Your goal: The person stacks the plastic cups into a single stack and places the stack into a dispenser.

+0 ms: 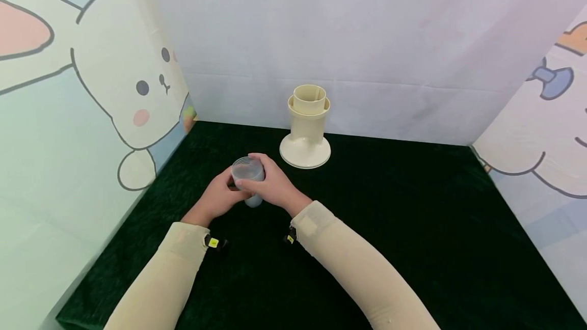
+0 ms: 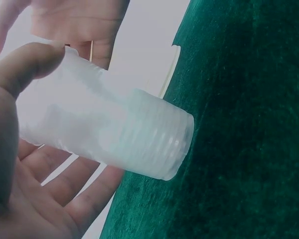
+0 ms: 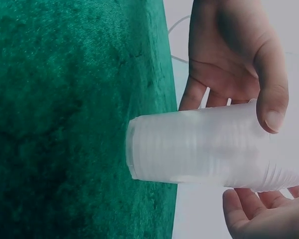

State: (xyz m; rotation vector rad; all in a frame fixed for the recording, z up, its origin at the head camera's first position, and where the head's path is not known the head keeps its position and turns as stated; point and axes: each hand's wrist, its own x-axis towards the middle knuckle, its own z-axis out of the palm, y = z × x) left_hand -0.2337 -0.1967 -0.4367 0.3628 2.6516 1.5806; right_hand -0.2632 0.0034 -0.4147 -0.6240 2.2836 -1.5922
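Observation:
A tall stack of clear, ribbed plastic cups (image 1: 247,171) is held upright above the table, between both hands. From the left, my left hand (image 1: 219,200) grips its side; the thumb (image 2: 32,64) lies across the cups in the left wrist view, with the other fingers round the opposite side. My right hand (image 1: 276,185) holds the upper part near the rims, its thumb across the near side and its fingers behind. In the right wrist view the stack's closed bottom end (image 3: 139,148) sticks out past both hands.
Beyond the hands, a cream cup holder (image 1: 306,129), with a round base and a narrower tube inside its top, stands near the back edge. Dark green cloth (image 1: 403,228) covers the table. Fabric walls (image 1: 367,39) enclose the back and sides.

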